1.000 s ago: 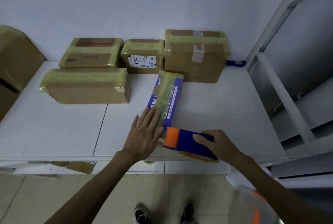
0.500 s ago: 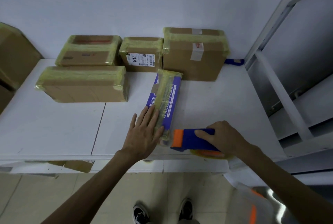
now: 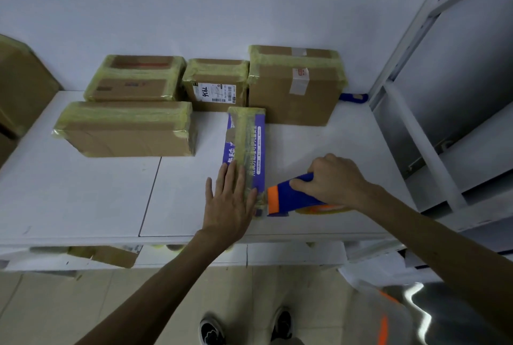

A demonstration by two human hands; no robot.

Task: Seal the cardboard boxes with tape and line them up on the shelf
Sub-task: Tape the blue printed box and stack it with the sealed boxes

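Head view, looking down onto a white shelf [image 3: 83,192]. Four brown cardboard boxes are already wrapped in yellowish tape. The back-left box [image 3: 136,78], labelled box [image 3: 216,84] and large box [image 3: 294,86] stand side by side against the wall. A flat box [image 3: 125,133] lies in front of the back-left one. The fifth item, a narrow purple box [image 3: 249,150], lies lengthwise toward the person, its far end at the large box; touching or just short, cannot tell. One strip of tape runs along its top from far end to near end. The left hand [image 3: 230,203] lies flat, fingers straight, pressing down the near end of the purple box. The right hand [image 3: 333,181] is curled round the handle of the blue-and-orange tape dispenser [image 3: 288,197], whose orange head sits at the near right corner of the purple box. The roll of tape [image 3: 319,209] shows under the wrist. Judgement: sealing is nearly complete. The lengthwise strip on the last box looks laid, probably not yet cut from the dispenser. Left to do: cut, smooth the tail down, perhaps wrap the ends as on the brown boxes. Lining-up is partly done: three boxes form a row at the wall, while the flat box and purple box sit out of it. Also noted: more cardboard [image 3: 22,89] at the left edge, a blue object [image 3: 354,97] at the wall beside the large box, and a cardboard scrap [image 3: 111,256] on a lower level.
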